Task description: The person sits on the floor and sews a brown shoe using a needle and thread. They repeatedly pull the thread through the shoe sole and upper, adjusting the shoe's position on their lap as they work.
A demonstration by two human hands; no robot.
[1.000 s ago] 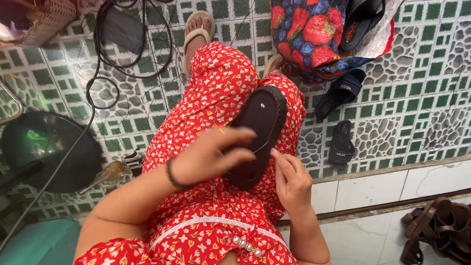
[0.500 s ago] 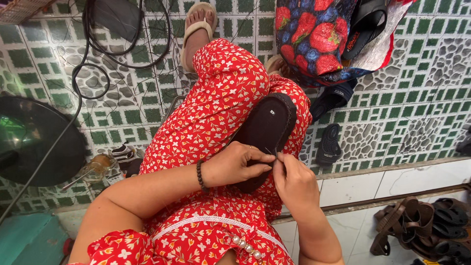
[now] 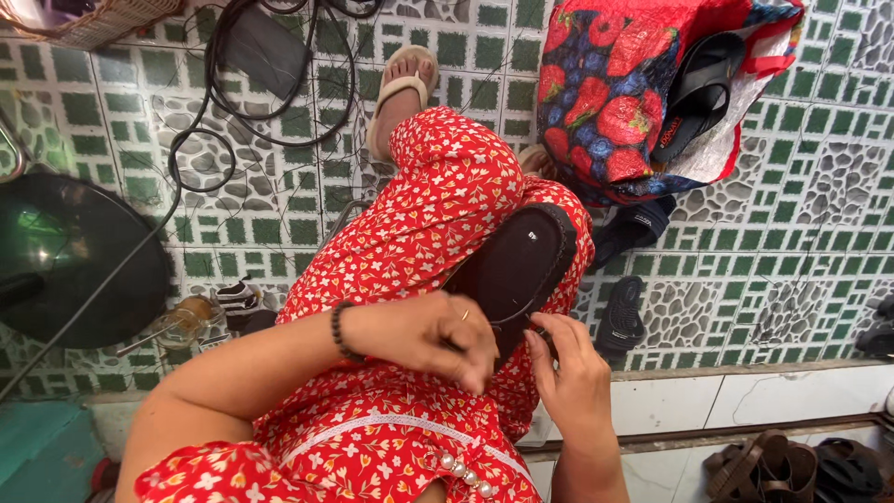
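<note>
While the black shoe sole (image 3: 517, 265) rests on the red floral lap, the left hand (image 3: 438, 337) grips its near end. Right hand (image 3: 570, 373) pinches the sole's edge, fingers closed.

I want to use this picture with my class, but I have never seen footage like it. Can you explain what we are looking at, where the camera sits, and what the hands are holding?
The camera is worn on a person's head and looks down, so you see their own lap and arms. There is no machine, only two bare hands. The person sits in a red flowered dress. The left hand, with a bead bracelet on its wrist, grips the near end of a black shoe sole resting on the lap. The right hand pinches at the sole's edge; what it pinches is too small to tell. On the green tiled floor lie a strawberry-print bag holding a sandal, black cables and brown sandals.
</note>
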